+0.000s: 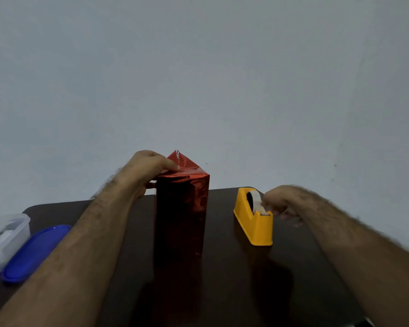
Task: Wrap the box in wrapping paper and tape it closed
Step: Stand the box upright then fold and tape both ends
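At mid-table, the box [180, 215] is stood upright in slippery red paper [187, 166] (creased easily, probably); its top fold is pinched down by the left hand [149, 171]. Tape is gripped at the yellow dispenser [253, 220] by the right hand [280, 204].

Dark table [222, 291] w/ wrapped box [180, 215], tape dispenser [254, 223], blue lid [33, 253], clear tub [3, 237].

Blue lid [34, 252] beside clear plastic container [3, 239], dark table [234, 279], pale wall [198, 79]
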`<action>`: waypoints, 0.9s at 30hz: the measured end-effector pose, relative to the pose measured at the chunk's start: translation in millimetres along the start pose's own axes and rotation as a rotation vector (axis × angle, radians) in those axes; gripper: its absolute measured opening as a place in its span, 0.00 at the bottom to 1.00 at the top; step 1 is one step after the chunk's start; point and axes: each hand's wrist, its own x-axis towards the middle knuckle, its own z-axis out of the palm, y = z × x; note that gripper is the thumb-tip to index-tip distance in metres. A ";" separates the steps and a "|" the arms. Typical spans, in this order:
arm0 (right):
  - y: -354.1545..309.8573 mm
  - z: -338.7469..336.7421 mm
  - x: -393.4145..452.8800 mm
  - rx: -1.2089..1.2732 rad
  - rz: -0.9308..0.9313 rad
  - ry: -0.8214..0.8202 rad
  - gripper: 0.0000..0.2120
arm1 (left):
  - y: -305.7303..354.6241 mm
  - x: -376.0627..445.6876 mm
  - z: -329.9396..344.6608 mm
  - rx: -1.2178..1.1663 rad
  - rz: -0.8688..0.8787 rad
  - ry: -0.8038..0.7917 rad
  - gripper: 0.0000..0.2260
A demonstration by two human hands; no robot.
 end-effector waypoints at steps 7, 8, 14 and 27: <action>-1.4 6.0 0.2 0.352 0.123 -0.106 0.05 | 0.3 3.5 -2.2 0.071 0.018 0.049 0.18; -1.1 8.2 1.5 0.402 0.136 -0.124 0.06 | -0.4 4.2 -2.1 0.074 0.021 0.054 0.18; 6.4 9.6 6.3 0.620 0.127 -0.197 0.19 | -0.4 4.4 -0.5 0.067 0.024 0.076 0.18; 42.7 45.6 -2.0 1.180 0.041 -0.254 0.11 | -1.7 4.3 -0.3 0.014 0.016 0.085 0.14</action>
